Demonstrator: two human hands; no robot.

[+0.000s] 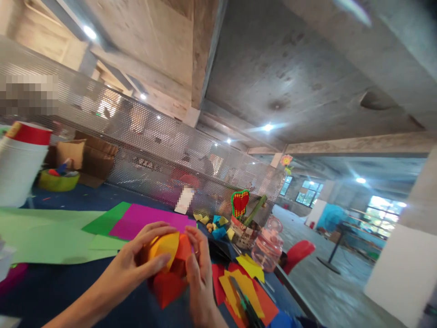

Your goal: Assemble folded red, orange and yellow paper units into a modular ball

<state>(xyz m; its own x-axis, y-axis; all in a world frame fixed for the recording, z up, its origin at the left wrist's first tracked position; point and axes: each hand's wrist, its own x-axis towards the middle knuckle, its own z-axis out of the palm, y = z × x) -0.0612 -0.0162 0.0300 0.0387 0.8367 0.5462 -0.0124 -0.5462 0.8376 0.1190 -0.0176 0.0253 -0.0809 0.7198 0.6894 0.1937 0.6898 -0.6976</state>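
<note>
Between my two hands is a paper flower (170,284) with curved yellow, orange and red petals, held above the dark blue tabletop. My left hand (145,255) is closed around its yellow side, with the thumb lying across the paper. From the other side, my right hand (200,269) grips the orange and red part. Both palms hide some of the paper. Close to my right hand lie yellow paper pieces (254,296) over red and orange sheets (268,303), with dark-handled scissors (247,303) on top.
Behind my hands are purple (146,218) and green paper (61,234). A pink clear jar (268,250) and a basket (244,234) stand near the table's right edge. A white container (22,168) and a yellow bowl (58,181) are at left. A perforated metal screen (153,159) borders the back.
</note>
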